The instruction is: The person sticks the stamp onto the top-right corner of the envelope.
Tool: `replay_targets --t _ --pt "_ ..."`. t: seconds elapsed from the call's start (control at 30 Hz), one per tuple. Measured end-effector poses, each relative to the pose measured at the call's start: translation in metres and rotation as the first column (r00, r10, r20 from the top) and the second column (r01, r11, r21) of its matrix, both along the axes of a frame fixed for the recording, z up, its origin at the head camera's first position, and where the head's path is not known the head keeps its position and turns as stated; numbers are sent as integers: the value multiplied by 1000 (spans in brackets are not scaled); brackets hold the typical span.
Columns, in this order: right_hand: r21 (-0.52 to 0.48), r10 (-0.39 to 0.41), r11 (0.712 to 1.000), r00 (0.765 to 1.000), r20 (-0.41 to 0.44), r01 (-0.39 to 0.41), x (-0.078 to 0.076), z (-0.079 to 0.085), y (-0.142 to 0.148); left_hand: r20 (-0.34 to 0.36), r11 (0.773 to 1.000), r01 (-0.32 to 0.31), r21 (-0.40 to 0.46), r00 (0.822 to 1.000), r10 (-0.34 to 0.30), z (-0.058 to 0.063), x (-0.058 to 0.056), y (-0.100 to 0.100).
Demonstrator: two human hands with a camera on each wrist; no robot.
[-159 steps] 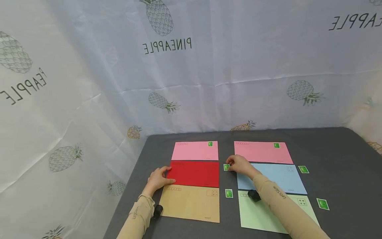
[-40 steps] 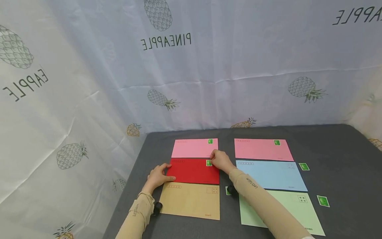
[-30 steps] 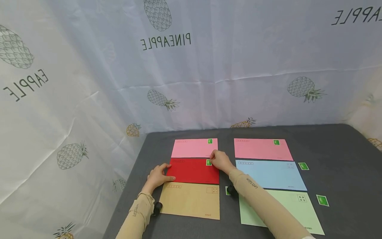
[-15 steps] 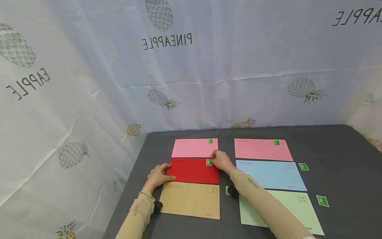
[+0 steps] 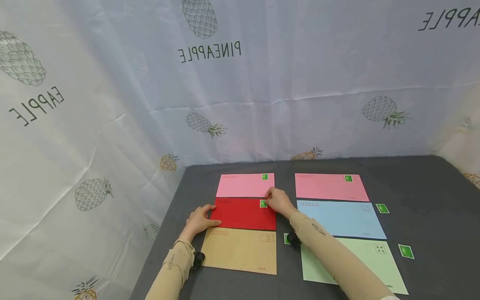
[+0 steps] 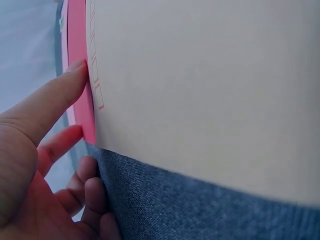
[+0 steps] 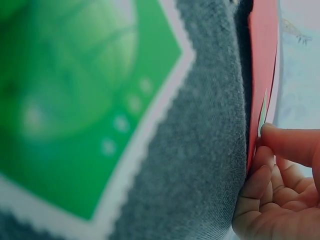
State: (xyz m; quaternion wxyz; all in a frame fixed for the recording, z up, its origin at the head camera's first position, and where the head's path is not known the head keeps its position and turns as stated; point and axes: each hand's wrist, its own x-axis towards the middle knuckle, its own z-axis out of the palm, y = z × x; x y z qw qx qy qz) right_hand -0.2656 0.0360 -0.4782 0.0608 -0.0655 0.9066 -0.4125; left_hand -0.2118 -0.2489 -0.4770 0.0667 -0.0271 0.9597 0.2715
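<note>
Far left, left sleeve (image 5: pixel 170 266) angles up from the bottom edge, small black camera (image 5: pixel 198 260) at the wrist. Left hand (image 5: pixel 196 221) at the left edge of the red envelope (image 5: pixel 240 214), as it was five seconds ago. Thumb and forefinger spread well apart, tips touching the envelope near its two left corners; other fingers loosely bent, per left wrist view. It presses rather than clasps.

Pink envelope above the red one, stamped top right; tan envelope (image 5: pixel 240 252) below, its stamp box unfilled.

Main change: the pinched stamp (image 5: pixel 263 203). Five seconds ago it was in the gap between the red and blue envelopes; now it is at the red envelope's upper right corner. Right hand (image 5: pixel 279 201) came left with it; little movement in the last second. Thumb and forefinger closed together on the stamp's right side, remaining fingers curled under. Cannot tell whether the stamp lies fully flat.

Right forearm slants in from lower right. Its black camera, earlier over the green envelope (image 5: pixel 361 250), now partly covers the lower loose stamp (image 5: pixel 286 238).

Farther right: second pink envelope, stamped; blue envelope (image 5: pixel 337 218) and green one, unstamped. Rightmost, two loose stamps on the dark table (image 5: pixel 431 200), unmoved.
</note>
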Motion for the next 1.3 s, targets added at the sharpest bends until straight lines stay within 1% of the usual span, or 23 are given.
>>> replay_targets --t 0.17,0.27,0.3,0.4,0.5,0.53,0.63,0.93,1.1,1.17,1.3 --pt "-12 -11 1000 1000 10 11 -1 0 1 -4 1000 0 10 1000 0 0 0 0" --pt "-15 -15 1000 1000 11 15 -1 -1 1 -22 1000 5 23 1000 -4 1 2 0" --pt "-17 -15 1000 1000 8 15 -1 -1 1 -39 1000 15 8 999 -15 2 3 1" --pt "-20 -15 1000 1000 3 15 -2 -1 2 -61 999 33 4 998 -33 3 5 2" --pt "-31 -19 999 1000 12 20 -1 0 2 -49 999 35 -9 998 -36 4 5 3" --pt "-36 -20 999 1000 16 21 -1 1 2 -32 1000 27 2 999 -27 4 4 3" --pt "-51 -21 998 999 26 23 -1 1 3 -9 1000 20 -18 1000 -20 5 3 3" --pt "-70 -12 997 1000 -4 12 -1 5 6 -22 998 5 -58 1000 -6 4 2 3" --pt "-79 6 997 1000 -17 -7 -1 9 9 -77 997 -12 -80 997 6 5 2 8" --pt "-81 12 997 1000 -21 -14 -1 10 11 -109 996 -16 -87 994 6 6 2 12" --pt "-85 17 996 1000 -26 -19 -1 13 16 -148 996 -12 -94 989 -2 8 1 21"
